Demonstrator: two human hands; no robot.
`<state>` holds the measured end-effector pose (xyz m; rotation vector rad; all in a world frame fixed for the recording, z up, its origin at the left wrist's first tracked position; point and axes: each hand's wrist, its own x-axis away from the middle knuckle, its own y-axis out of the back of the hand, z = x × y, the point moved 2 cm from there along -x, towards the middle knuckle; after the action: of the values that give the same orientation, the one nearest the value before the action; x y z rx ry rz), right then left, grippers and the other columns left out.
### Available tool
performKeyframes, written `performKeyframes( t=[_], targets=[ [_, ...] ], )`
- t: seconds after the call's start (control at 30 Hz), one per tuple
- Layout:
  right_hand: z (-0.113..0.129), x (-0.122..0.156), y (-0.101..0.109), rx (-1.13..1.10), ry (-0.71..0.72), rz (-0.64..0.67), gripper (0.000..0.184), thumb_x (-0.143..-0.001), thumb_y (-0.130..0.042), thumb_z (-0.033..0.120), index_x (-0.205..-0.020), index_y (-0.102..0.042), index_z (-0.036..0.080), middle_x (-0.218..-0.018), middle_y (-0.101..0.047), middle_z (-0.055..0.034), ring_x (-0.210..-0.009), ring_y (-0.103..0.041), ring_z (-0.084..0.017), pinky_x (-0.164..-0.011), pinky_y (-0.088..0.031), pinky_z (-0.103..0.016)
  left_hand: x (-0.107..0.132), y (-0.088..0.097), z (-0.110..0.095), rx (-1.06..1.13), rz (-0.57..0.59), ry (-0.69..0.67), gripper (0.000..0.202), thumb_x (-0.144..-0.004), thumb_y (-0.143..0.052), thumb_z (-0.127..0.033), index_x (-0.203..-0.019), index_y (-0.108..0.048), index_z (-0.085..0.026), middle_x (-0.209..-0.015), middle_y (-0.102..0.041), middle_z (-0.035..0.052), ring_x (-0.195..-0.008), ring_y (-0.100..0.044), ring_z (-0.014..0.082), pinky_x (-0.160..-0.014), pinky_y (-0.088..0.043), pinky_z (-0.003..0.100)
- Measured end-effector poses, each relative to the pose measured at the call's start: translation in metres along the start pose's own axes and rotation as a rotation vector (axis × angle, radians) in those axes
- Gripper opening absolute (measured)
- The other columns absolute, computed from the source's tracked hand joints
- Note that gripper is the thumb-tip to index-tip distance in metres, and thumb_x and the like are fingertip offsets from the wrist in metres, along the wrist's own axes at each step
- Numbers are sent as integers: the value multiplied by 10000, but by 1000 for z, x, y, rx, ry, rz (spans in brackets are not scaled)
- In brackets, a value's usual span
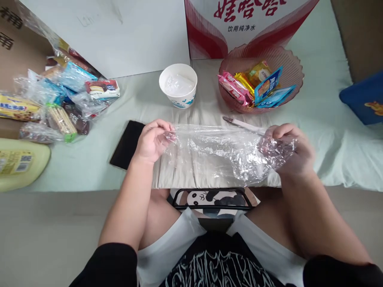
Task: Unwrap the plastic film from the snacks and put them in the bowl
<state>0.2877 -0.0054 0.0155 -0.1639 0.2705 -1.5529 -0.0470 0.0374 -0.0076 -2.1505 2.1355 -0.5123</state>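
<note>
Your left hand (149,142) and right hand (300,153) each hold 1 end of the clear plastic (217,153), spread between them.

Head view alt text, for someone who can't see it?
Left hand and right hand hold clear plastic film spread between them over a cloth-covered surface. Beyond it stand a paper cup and a pink ribbed bowl of wrapped snacks.

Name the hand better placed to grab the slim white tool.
Probably the right hand: the tool lies with its handle toward it. The left hand is farther, near the phone. Both hold clear plastic.
</note>
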Motion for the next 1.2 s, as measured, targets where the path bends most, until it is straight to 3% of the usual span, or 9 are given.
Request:
performKeyframes(
  t=[0.2,0.3,0.4,0.53,0.63,0.77,0.93,1.07,1.2],
  targets=[
    [5,12,3,144,-58,-22,265,-773,-785,409,-696,-604,231,-624,-617,15,-486,-586,-121,-447,-438,-254,1,-4,1,-7,25,83,328,-607,-831,-316,-817,-621,-178,-886,-633,11,-693,-705,157,-495,-564,234],
    [8,18,8,-44,-166,203,340,-726,-874,367,-924,-608,290,-626,-627,77,-390,-530,-89,-398,-391,-203,5,-4,-3,-34,46,103,417,-553,-861,-186,-875,-597,-192,-911,-623,-23,-590,-641,79,-396,-442,149],
    [6,14,4,-292,-345,491,494,-764,-785,622,-1128,-618,333,-637,-668,68,-406,-584,-119,-437,-473,-238,6,-9,-2,6,136,189,437,-579,-855,-183,-922,-584,-202,-896,-633,-38,-521,-586,40,-364,-358,120],
    [-18,1,-17,-245,-746,352,583,-734,-749,719,-1059,-671,242,-995,-777,-75,-882,-777,-230,-726,-635,-350,3,-19,9,-155,316,371,467,-638,-853,-164,-1029,-603,-217,-967,-697,-8,-543,-625,56,-386,-368,115],
    [-38,7,-39,-162,-930,522,606,-708,-800,689,-1040,-677,197,-990,-782,-107,-812,-771,-219,-660,-634,-331,-1,-22,15,-224,389,389,478,-650,-865,-172,-1062,-628,-227,-992,-705,9,-550,-643,75,-417,-437,147],
    [-50,23,-55,54,-820,701,296,-802,-820,426,-899,-666,193,-666,-692,15,-540,-634,-99,-506,-524,-220,-1,-25,14,20,416,297,728,-634,-916,-374,-1281,-584,-339,-1178,-719,40,-622,-711,129,-494,-532,223],
    [-52,21,-63,138,-506,444,301,-845,-766,451,-881,-611,196,-669,-673,16,-565,-632,-98,-580,-547,-248,10,-41,23,303,395,220,960,-567,-742,-882,-1308,-613,-284,-1408,-656,144,-1082,-751,319,-769,-642,400],
    [-55,16,-65,229,-362,288,265,-860,-725,435,-886,-605,200,-766,-694,-3,-569,-650,-106,-567,-561,-265,20,-55,38,110,657,282,856,-536,-957,-588,-1259,-677,-226,-1367,-687,183,-1235,-695,353,-977,-617,452],
    [-61,17,-63,269,-297,190,157,-870,-654,347,-945,-656,210,-866,-706,-10,-556,-629,-90,-541,-545,-252,20,-52,41,-127,541,107,443,-746,-871,-321,-1157,-735,-229,-1277,-733,111,-1129,-730,240,-934,-622,362]
  ],
)
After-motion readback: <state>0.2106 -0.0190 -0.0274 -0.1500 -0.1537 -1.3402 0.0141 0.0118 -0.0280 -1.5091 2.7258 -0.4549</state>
